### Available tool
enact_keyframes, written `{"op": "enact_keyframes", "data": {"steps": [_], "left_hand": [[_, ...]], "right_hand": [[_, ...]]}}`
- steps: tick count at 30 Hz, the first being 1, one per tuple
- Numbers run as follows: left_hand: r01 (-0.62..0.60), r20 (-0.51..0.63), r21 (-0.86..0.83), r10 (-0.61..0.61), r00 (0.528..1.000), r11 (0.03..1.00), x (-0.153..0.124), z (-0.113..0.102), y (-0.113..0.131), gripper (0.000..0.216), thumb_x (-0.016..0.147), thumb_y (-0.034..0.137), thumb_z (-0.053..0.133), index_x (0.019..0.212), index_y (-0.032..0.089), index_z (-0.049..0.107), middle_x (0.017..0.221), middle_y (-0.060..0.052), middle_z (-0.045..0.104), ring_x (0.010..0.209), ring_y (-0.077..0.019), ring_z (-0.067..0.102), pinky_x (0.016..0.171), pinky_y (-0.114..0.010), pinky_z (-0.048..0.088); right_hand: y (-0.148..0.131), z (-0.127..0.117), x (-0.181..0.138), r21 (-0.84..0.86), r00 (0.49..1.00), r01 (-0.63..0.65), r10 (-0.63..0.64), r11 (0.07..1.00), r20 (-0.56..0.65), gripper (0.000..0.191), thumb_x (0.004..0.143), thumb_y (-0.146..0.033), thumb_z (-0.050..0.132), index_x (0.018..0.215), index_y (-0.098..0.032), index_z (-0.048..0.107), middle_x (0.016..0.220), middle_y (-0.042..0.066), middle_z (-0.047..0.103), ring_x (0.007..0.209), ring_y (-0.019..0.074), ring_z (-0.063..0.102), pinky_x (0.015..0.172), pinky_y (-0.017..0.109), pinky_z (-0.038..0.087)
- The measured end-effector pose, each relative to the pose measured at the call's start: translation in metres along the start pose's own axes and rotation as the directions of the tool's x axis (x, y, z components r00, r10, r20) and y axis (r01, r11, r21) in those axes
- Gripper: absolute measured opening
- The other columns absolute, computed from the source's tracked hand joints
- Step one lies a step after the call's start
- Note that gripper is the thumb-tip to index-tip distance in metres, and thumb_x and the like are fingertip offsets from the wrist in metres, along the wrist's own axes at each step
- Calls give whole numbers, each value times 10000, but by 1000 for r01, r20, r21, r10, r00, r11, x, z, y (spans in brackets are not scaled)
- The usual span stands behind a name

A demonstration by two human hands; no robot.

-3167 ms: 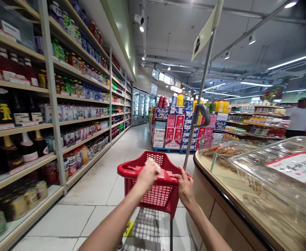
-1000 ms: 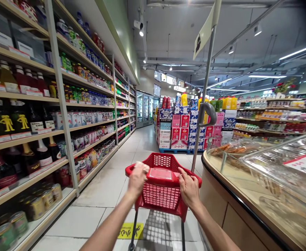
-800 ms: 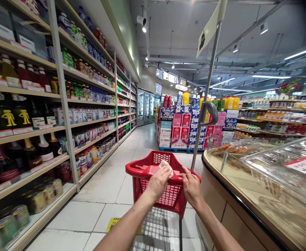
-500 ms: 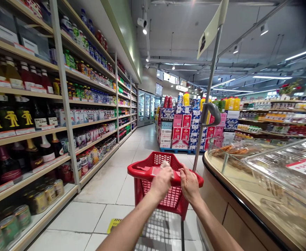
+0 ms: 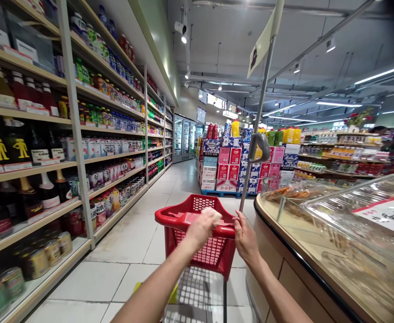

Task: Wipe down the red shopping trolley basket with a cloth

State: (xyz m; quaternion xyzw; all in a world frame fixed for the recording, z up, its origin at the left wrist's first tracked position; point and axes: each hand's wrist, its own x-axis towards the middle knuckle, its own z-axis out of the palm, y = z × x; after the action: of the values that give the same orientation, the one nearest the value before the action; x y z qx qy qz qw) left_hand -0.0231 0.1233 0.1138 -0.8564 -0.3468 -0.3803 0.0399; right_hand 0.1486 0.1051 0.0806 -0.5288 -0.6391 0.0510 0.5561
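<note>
Beside curved counter (image 5: 284,224): red cart (image 5: 217,259), glossy, lattice-holed.

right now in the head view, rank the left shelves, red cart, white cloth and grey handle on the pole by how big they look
1. Shelves
2. Red cart
3. Grey handle and white cloth, unranked: they look alike in size, and the left hand hides part of the blurred cloth.

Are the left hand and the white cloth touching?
Touching: the head view shows the left hand gripping the white cloth, though both are blurred.
</note>
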Motion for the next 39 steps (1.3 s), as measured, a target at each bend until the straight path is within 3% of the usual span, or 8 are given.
{"op": "enact_keyframes", "data": {"steps": [4, 10, 13, 16, 22, 28, 35, 39], "left_hand": [[210, -110, 39, -205, 973, 977, -7, -17, -19, 295, 787, 57, 349, 868, 181, 605, 945, -62, 634, 937, -170, 576, 855, -357, 476], [-49, 34, 37, 48, 998, 998, -9, 6, -2, 282, 775, 70, 430, 956, 200, 604, 1106, -40, 606, 1080, -149, 516, 955, -319, 417], [173, -92, 84, -165, 982, 981, -11, -15, -22, 297, 784, 43, 374, 874, 194, 614, 986, -45, 640, 970, -148, 572, 883, -321, 465], [249, -149, 99, -233, 961, 963, -15, -24, -29, 322, 793, 30, 329, 866, 172, 609, 951, -70, 647, 933, -163, 590, 852, -350, 481], [-100, -39, 125, 106, 994, 987, -29, 10, -17, 322, 788, 60, 417, 1041, 180, 576, 1156, -44, 593, 1125, -140, 495, 990, -311, 394], [280, -309, 227, -204, 929, 933, -55, -35, -75, 321, 785, 47, 368, 977, 176, 591, 1048, -79, 636, 1042, -193, 559, 941, -433, 436], [-73, -101, 193, 94, 990, 979, -48, -7, -37, 361, 777, 47, 390, 1057, 179, 575, 1165, -54, 589, 1146, -159, 484, 989, -360, 409], [290, -275, 194, -231, 933, 937, -52, -33, -61, 351, 787, 58, 364, 1023, 186, 589, 1107, -64, 618, 1101, -183, 522, 983, -416, 406]], "right_hand": [[-1, 2, 2, 13, 997, 13, -12, 1000, -73, 486, 859, -403, 277, 1266, -171, 406, 1123, 106, 577, 1019, 212, 547, 870, 400, 431], [1, 13, 3, 53, 994, 81, -78, 995, -72, 476, 858, -398, 298, 1247, -157, 427, 1203, 129, 518, 1091, 212, 499, 917, 409, 406], [4, 8, 3, 29, 993, 51, -47, 998, -106, 476, 857, -398, 298, 1256, -167, 418, 1192, 123, 525, 1091, 218, 497, 924, 420, 397], [2, 8, 4, 30, 993, 31, -28, 999, -115, 478, 863, -398, 285, 1261, -167, 410, 1195, 125, 523, 1084, 218, 501, 923, 424, 396], [2, 14, 2, 12, 993, 95, -94, 995, -76, 477, 861, -402, 286, 1240, -151, 431, 1219, 131, 500, 1113, 216, 475, 943, 420, 380], [3, 6, 3, -42, 994, 39, -43, 998, -102, 480, 855, -400, 289, 1250, -164, 425, 1188, 123, 524, 1083, 229, 495, 917, 435, 399], [-4, 26, 0, 36, 984, 175, -173, 984, -49, 439, 863, -372, 296, 1223, -173, 452, 1217, 105, 510, 1139, 208, 459, 963, 431, 379], [11, 12, -3, -2, 987, 131, -131, 991, -97, 433, 860, -369, 295, 1207, -171, 462, 1202, 113, 513, 1142, 223, 452, 964, 464, 366]]}}
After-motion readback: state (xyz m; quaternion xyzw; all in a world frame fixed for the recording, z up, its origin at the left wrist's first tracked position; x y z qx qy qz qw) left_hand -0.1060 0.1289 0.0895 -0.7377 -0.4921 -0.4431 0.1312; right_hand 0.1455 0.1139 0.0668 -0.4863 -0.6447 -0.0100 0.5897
